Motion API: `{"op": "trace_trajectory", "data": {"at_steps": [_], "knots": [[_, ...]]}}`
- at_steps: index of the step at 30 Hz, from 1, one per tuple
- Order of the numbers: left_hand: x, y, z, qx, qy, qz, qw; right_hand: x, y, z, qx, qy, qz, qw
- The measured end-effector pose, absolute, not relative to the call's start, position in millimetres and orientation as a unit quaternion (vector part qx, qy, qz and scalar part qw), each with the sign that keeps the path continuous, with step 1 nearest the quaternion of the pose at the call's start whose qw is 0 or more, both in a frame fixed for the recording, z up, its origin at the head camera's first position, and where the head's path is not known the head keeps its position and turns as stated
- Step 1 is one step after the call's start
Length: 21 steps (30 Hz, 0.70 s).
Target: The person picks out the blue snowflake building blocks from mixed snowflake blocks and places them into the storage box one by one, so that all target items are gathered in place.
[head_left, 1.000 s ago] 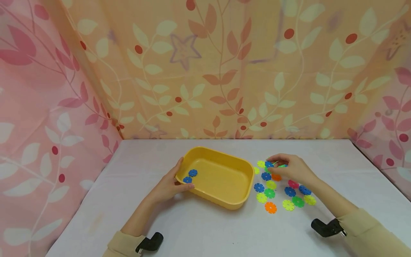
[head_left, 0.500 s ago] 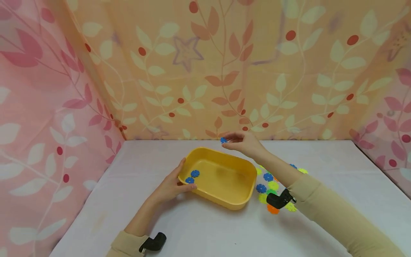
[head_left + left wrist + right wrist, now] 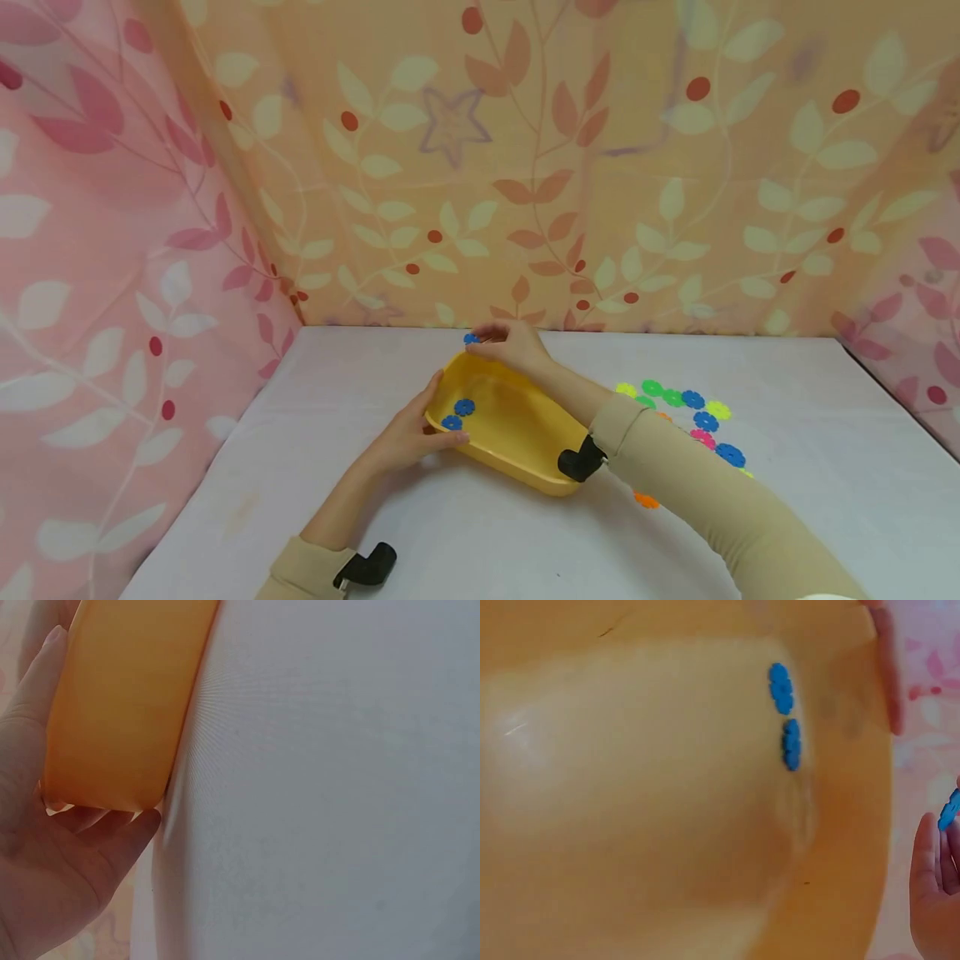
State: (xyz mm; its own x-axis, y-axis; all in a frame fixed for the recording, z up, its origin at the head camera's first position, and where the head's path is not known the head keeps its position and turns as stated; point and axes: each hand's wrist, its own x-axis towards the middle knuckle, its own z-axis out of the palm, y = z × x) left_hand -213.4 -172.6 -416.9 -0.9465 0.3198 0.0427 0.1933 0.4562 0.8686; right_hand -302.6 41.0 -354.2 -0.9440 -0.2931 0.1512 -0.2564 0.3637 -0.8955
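A yellow plastic basin (image 3: 517,467) stands on the white table, and two blue snowflake discs (image 3: 464,407) lie inside its left end. My left hand (image 3: 401,437) holds that end, thumb over the near rim and fingers along the outer wall. The left wrist view shows the fingers bent against the basin's wall (image 3: 131,705). Above the basin's far left corner, my right hand (image 3: 513,346) pinches another blue snowflake disc (image 3: 471,339) between thumb and fingertips. That pinched disc (image 3: 949,810) also shows at the right edge of the right wrist view.
Several loose snowflake discs (image 3: 705,422) in blue, green, yellow, pink and orange lie right of the basin. The right sleeve (image 3: 667,467) hides some of them. Patterned curtains (image 3: 525,208) hang behind and beside the table (image 3: 480,550).
My right hand has left the loose discs with a blue snowflake disc and moved left, over to the basin's far left corner. The left hand keeps its hold on the basin.
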Motion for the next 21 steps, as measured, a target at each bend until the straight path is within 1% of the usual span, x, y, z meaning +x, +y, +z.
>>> {"op": "trace_trajectory", "data": {"at_steps": [3, 8, 15, 21], "knots": [[-214, -172, -418, 0.151, 0.851, 0.499, 0.066, -303, 38, -363, -0.163, 0.841, -0.515, 0.006], [-214, -172, -418, 0.148, 0.849, 0.502, 0.069, -302, 37, -369, -0.152, 0.872, -0.465, 0.007], [-211, -171, -415, 0.137, 0.846, 0.510, 0.075, -301, 37, -372, -0.153, 0.907, -0.389, 0.041], [-211, -171, -415, 0.130, 0.850, 0.506, 0.072, -299, 33, -376, -0.174, 0.919, -0.349, 0.056]]}}
